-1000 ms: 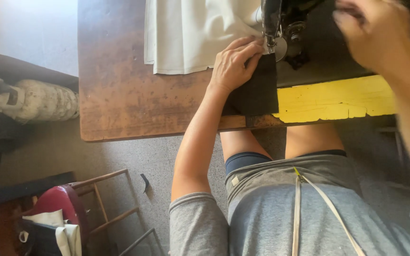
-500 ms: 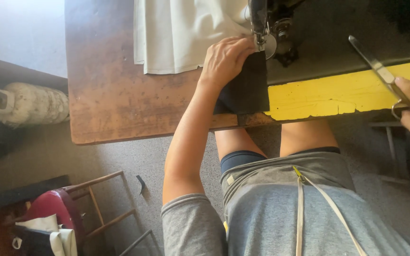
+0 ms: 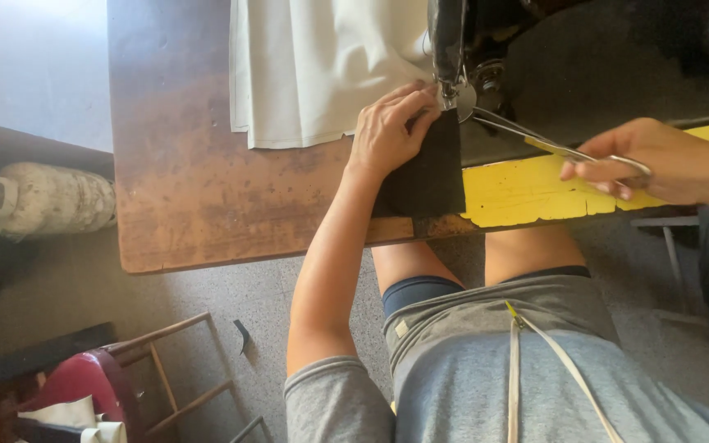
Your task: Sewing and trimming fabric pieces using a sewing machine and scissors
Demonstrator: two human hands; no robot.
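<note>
My left hand (image 3: 389, 130) lies flat on a black piece of fabric (image 3: 430, 176) beside the needle of a black sewing machine (image 3: 461, 57). My right hand (image 3: 658, 164) grips metal scissors (image 3: 535, 139) by the handles, and their blades point left toward the needle and the fabric's top edge. A folded white cloth (image 3: 322, 66) lies on the brown wooden table (image 3: 190, 180) to the left of my hand.
A yellow painted strip (image 3: 535, 193) runs along the table's front edge under the scissors. A wooden chair frame (image 3: 166, 369) with a red seat stands on the grey floor at lower left. A white bundle (image 3: 51, 201) lies at far left.
My right hand came down from the machine's top, picked up the scissors and has brought them left toward the needle. The left hand has stayed on the black fabric.
</note>
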